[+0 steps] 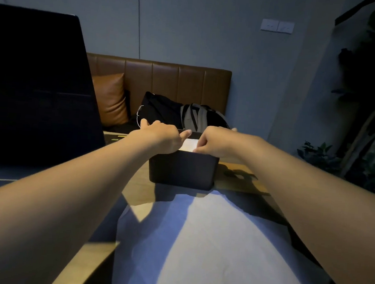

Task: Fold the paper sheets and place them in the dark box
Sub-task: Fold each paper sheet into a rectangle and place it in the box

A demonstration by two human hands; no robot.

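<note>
Both hands pinch one folded paper sheet (189, 144) over the open top of the dark box (182, 169): left hand (160, 137) curled on its left end, thumb out toward the middle; right hand (215, 144) curled on its right end.

Table (140, 192): wooden; bears everything below.
Unfolded sheet (207, 244): large, pale, flat on the table, nearest the person, its far edge just before the box.
Dark box: beyond that sheet, upright, mouth up, long side running left to right.
Folded paper sheet: long axis left to right, in line with the box's long side; lies between the two grips, directly above the opening, partly below the rim. How deep it sits cannot be told.
Judgement: the way in is straight down; both hands equally near.
</note>
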